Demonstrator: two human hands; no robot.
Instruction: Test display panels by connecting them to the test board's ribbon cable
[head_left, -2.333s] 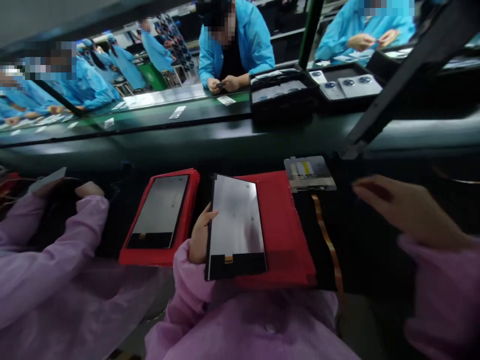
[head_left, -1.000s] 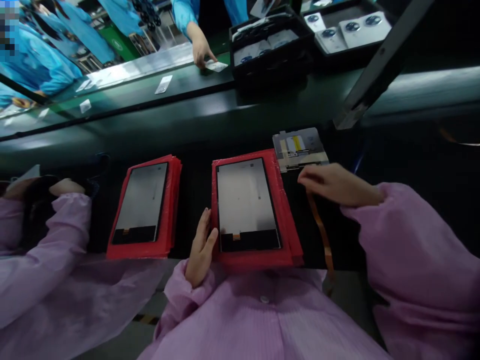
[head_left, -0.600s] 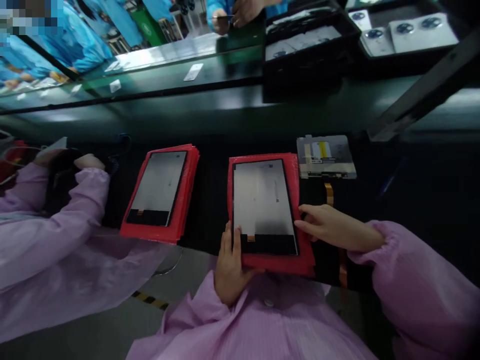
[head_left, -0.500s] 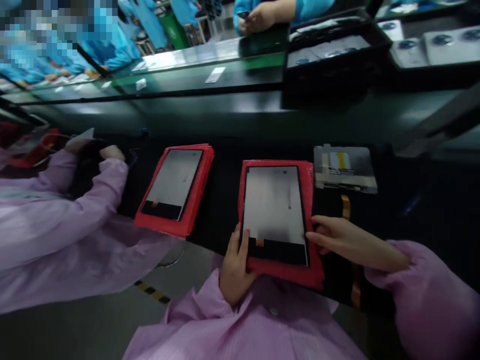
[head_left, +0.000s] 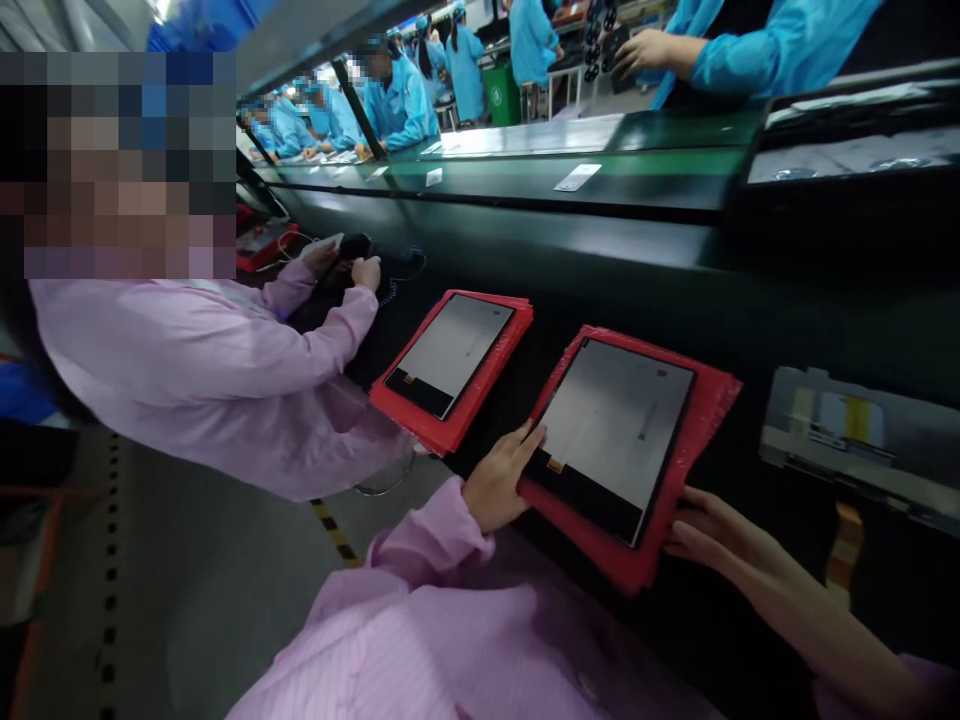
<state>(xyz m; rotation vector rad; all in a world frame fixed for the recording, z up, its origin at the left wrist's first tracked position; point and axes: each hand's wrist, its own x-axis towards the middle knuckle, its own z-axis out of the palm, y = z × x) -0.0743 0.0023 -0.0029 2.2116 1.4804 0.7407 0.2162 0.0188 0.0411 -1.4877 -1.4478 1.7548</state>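
Note:
A flat screen panel (head_left: 615,430), pale grey with a black strip and a small orange tab, lies face up on a stack of red sheets (head_left: 705,415). My left hand (head_left: 499,480) is closed round the stack's left edge, its fingertips against the panel's side. On the right edge, my right hand (head_left: 724,540) pinches the red sheets near the front corner. To the left, a second red stack (head_left: 457,435) bears a similar screen panel (head_left: 454,350), tilted from my viewpoint. Neither hand touches it.
A grey metal-backed part (head_left: 862,420) with an orange ribbon cable (head_left: 846,550) lies at right. A conveyor belt (head_left: 652,165) runs behind, carrying a white card (head_left: 577,178); a black tray (head_left: 847,215) stands there. At left, a pink-sleeved co-worker (head_left: 300,340) handles a device.
My view has swung left, so everything sits further right and tilted. The stack with its panel looks turned clockwise between my hands. The co-worker at left shows more fully.

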